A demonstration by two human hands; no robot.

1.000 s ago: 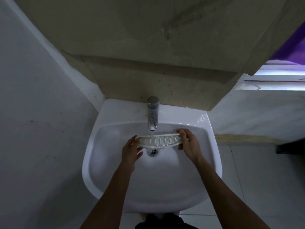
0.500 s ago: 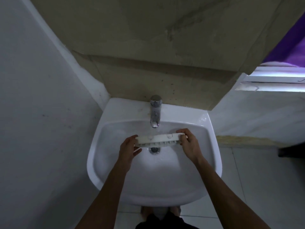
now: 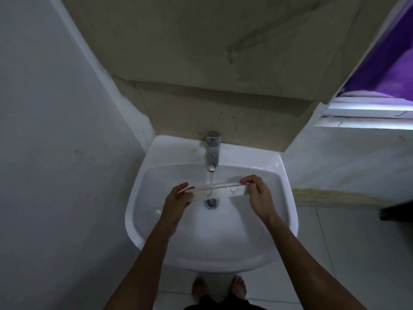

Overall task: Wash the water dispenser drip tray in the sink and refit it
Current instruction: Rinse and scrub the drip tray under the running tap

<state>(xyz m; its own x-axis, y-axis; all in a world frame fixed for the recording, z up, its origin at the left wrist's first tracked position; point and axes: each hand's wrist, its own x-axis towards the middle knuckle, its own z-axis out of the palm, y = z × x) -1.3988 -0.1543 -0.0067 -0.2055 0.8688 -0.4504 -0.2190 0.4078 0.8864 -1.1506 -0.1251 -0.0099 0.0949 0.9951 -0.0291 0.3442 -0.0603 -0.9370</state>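
The white plastic drip tray (image 3: 220, 191) hangs lengthwise over the white sink (image 3: 143, 222), just above the drain (image 3: 210, 202). Its flat side with two small clips faces me. Water runs from the chrome tap (image 3: 213, 151) onto the tray's top edge. My left hand (image 3: 177, 201) holds the tray's left end between thumb and fingers. My right hand (image 3: 259, 195) pinches its right end, fingers curled over the top.
A grey wall stands close on the left and a beige tiled wall rises behind the sink. A white ledge and a window with purple cloth (image 3: 384, 70) lie at the right. My bare feet (image 3: 220, 287) stand on the tiled floor below the basin.
The tray has been turned over in my hands: its slotted grille faced me a second ago, now its plain clip side does. The head camera has drifted slightly.
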